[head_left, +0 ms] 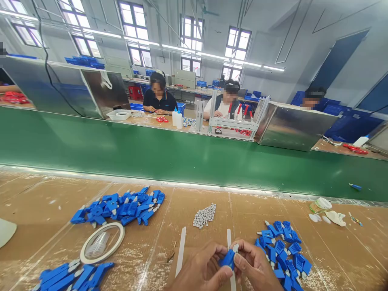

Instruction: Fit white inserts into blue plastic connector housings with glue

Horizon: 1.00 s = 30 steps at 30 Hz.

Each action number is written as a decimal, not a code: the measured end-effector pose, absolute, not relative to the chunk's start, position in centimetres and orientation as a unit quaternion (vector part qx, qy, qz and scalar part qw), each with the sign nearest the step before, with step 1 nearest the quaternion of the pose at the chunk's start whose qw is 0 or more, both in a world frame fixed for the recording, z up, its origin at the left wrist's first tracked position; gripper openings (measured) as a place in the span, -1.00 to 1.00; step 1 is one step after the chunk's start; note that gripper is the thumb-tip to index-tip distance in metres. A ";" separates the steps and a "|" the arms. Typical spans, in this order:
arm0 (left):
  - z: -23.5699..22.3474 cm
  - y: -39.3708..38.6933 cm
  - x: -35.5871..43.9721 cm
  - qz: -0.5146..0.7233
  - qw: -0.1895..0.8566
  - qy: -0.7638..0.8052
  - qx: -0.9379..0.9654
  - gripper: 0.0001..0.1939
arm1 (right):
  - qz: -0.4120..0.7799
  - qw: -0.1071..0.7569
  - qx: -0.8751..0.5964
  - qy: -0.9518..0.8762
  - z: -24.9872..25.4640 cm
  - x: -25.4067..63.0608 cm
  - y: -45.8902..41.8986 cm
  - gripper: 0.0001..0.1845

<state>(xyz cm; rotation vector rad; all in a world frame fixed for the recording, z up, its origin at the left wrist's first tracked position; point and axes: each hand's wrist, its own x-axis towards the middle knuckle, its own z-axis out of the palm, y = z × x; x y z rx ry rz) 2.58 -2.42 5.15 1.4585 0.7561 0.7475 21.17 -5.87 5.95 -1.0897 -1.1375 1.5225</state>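
Note:
Both my hands meet at the bottom centre over a brown cardboard-covered bench (45, 214). My left hand (201, 270) and my right hand (256, 267) pinch one small blue plastic part (228, 258) with a white tip between their fingertips. To the right of my right hand lies a pile of the same blue parts (283, 252). A small heap of tiny white pieces (205, 215) sits just beyond my hands. Two thin white strips (181, 250) lie flat on the bench beside my left hand.
A larger blue pile (121, 206) and a row of blue parts (72, 275) lie left, with a tape roll (103, 242) between. A green conveyor belt (182, 155) runs across behind the bench. Three people sit at the far side behind metal boxes (292, 126).

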 end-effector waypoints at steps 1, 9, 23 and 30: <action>5.2 -2.3 2.6 0.327 0.623 0.337 0.626 -0.59 | 0.600 0.459 -0.445 -0.480 5.9 20.9 -5.9 -0.58; 5.1 -0.7 1.3 0.146 0.935 0.194 0.259 -0.62 | 0.628 0.437 -0.416 -0.492 5.6 19.5 -6.2 -0.57; 1.0 0.8 -1.3 0.329 0.895 0.289 0.085 -0.95 | 0.516 0.295 -0.560 -0.578 1.3 19.7 -8.0 -0.34; 0.4 0.9 -1.2 0.332 0.894 0.288 0.091 -0.92 | 0.468 0.266 -0.572 -0.618 1.6 19.1 -8.1 -0.41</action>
